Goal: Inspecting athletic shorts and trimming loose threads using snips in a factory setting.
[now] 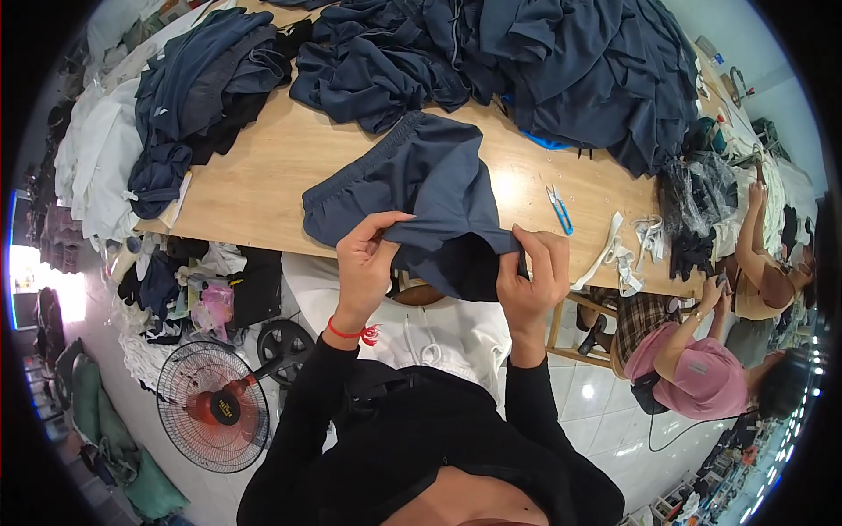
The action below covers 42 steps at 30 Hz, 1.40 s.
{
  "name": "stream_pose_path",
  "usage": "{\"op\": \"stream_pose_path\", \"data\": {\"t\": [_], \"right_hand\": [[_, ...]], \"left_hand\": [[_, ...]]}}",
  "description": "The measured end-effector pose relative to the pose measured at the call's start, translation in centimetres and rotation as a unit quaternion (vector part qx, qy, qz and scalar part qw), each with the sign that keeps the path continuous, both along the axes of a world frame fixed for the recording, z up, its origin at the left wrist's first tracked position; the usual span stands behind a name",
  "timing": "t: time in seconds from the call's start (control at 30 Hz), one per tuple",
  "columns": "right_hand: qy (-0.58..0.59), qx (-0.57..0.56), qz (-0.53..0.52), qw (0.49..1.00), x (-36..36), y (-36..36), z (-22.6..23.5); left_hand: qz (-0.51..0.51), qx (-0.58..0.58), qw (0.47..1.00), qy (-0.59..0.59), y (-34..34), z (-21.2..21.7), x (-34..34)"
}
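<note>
A pair of dark navy shorts [430, 175] with a gathered elastic waistband lies partly on the table's near edge, waistband toward the far left. My left hand [367, 263], a red cord round its wrist, pinches the shorts along a leg opening. At the opening's other end, my right hand [533, 273] grips the same edge between thumb and fingers. Between the hands the hem is stretched, and the leg opening shows a dark inside. To the right of the shorts lie blue-handled thread snips [560, 210], touched by neither hand.
Large heaps of navy garments [579, 70] cover the table's far side, with more clothes [202, 79] at left. White fabric strips [614, 250] lie at the right edge. A standing fan [215, 408] is at lower left. Two people work at right, one in a pink top [702, 373].
</note>
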State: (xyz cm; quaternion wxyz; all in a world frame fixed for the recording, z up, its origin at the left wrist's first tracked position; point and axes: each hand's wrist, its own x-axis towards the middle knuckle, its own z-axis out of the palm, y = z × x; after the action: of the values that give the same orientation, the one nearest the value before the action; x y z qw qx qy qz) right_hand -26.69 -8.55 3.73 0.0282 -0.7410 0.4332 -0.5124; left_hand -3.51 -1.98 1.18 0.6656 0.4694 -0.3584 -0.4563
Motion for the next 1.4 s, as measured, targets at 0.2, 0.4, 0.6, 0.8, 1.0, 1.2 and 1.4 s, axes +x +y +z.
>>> {"op": "stream_pose_path", "data": {"t": [0.2,0.4,0.6,0.8,1.0,1.2,1.4], "right_hand": [[-0.015,-0.005,-0.022,1.000,0.1,1.0,-0.4],[-0.033,-0.018,-0.009,0.999,0.1,0.9,-0.3],[-0.032,-0.013,-0.010,0.999,0.1,1.2,-0.5],[-0.031,-0.011,-0.009,0.999,-0.1,1.1,-0.6],[-0.084,0.032,-0.037,0.995,0.2,1.2,-1.7],[-0.566,0.428,0.064,0.702,-0.5,0.1,-5.1],[-0.744,0.554,0.157,0.338,-4.1,-1.5,-6.9]], "left_hand": [[0.004,0.012,0.987,0.159,0.0,-0.5,-0.1],[-0.004,0.028,0.986,0.164,0.0,-0.7,-0.1],[0.020,0.024,0.994,0.100,-0.4,-1.7,0.1],[0.043,0.035,0.997,0.062,-0.3,-2.3,0.2],[0.036,0.076,0.996,-0.040,-0.9,-4.4,1.0],[-0.051,0.174,0.957,0.225,-1.3,-5.5,1.0],[-0.143,0.184,0.793,0.563,-1.4,-5.8,3.4]]}}
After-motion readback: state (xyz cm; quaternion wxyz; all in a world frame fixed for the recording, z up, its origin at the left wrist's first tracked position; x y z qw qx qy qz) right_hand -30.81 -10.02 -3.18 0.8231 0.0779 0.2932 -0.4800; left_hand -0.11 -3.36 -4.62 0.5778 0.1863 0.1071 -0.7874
